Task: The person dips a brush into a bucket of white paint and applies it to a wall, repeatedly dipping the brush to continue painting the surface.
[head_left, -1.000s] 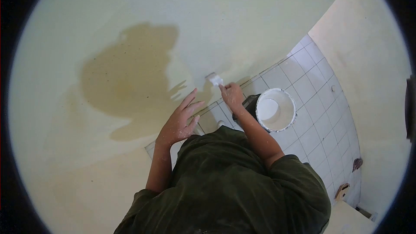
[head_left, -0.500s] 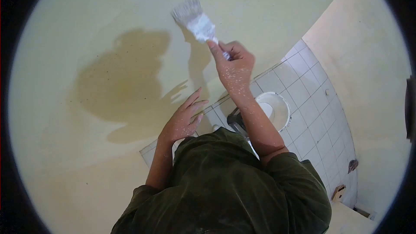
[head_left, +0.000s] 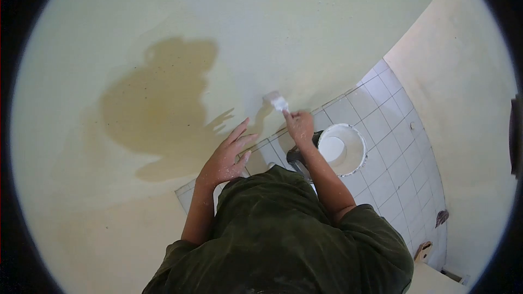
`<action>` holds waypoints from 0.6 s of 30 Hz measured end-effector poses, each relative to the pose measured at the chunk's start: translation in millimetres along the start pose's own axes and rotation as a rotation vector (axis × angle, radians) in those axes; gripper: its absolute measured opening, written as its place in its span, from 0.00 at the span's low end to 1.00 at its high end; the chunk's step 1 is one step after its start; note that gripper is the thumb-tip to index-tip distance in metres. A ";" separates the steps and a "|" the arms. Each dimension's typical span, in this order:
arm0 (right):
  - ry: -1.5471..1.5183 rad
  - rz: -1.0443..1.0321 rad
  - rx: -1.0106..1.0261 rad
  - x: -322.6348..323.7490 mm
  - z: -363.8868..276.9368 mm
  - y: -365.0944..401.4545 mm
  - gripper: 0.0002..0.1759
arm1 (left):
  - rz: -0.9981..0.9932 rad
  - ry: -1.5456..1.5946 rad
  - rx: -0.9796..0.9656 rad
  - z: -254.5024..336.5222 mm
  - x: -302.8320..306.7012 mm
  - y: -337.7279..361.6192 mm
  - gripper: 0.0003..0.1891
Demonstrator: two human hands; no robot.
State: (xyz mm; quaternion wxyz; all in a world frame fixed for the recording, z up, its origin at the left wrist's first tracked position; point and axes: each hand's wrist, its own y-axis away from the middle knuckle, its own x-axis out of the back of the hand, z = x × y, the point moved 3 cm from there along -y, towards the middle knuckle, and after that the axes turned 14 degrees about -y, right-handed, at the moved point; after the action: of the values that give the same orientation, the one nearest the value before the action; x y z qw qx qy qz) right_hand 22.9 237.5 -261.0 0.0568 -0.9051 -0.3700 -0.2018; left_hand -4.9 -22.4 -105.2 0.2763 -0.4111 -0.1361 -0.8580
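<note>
My right hand (head_left: pixel 299 128) is closed round the handle of a paint brush (head_left: pixel 277 102) coated in white. The bristles lie against the lower part of the pale wall (head_left: pixel 261 32), pointing up and left. White specks dot both my hands. My left hand (head_left: pixel 226 158) is held with its fingers spread in front of the wall, and nothing is in it. To the right of my right forearm, a white bucket (head_left: pixel 354 152) with some white paint inside stands on the floor.
White floor tiles (head_left: pixel 392 158) run along the foot of the wall. Another wall (head_left: pixel 463 103) rises at the right. A dark brown object (head_left: pixel 442 218) and a small tan piece (head_left: pixel 423 251) are at the lower right. Shadows fall on the wall at the left.
My right hand has moved down with the brush, from higher on the wall to near its foot. The bucket is now less hidden by my forearm. My left hand has hardly moved.
</note>
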 end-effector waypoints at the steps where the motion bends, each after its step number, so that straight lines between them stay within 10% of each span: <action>1: -0.042 0.027 0.047 11.8 -35.3 -6.1 0.27 | 0.012 0.008 -0.011 -2.9 -0.3 0.3 0.26; 10: -0.682 0.090 0.286 107.5 -290.7 5.1 0.18 | -0.035 0.047 -0.057 7.3 -12.3 -10.6 0.25; 18: -0.554 0.043 0.294 29.9 -163.9 -11.5 0.18 | -0.067 0.060 -0.040 3.7 -17.1 -8.1 0.26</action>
State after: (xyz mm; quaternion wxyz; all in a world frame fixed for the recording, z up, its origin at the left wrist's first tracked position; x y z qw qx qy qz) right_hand -18.8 223.8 -99.8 0.0883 -0.9153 -0.3774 0.1096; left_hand 1.4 -7.9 -116.3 0.2432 -0.3858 -0.1241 -0.8812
